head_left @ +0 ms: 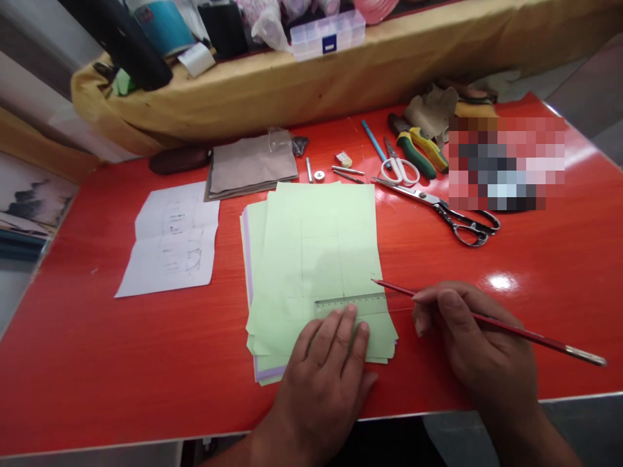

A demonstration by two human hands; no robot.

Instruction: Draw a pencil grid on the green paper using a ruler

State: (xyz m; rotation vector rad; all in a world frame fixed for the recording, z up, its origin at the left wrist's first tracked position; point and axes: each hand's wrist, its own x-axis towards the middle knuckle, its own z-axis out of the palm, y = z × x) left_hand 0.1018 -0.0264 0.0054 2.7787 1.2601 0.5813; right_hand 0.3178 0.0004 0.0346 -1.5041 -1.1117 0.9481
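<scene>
My left hand (324, 383) lies flat with its fingers on a clear plastic ruler (350, 305), which rests on the lower part of a stack of pale green paper (316, 240). Lilac and other pale sheets show at the stack's edges. My right hand (474, 337) grips a red pencil (516, 326) between fingers and thumb. The pencil's point touches near the right edge of the top sheet, above the ruler's right end. Faint pencil lines cross the green sheet.
The glossy red table (73, 337) ends in a front edge below my hands. Beyond the paper lie a sketched white sheet (170, 243), black-handled shears (438, 211), white-handled scissors (399, 170), green-handled pliers (418, 152) and a brown paper packet (253, 165). A pixelated patch hides the right corner.
</scene>
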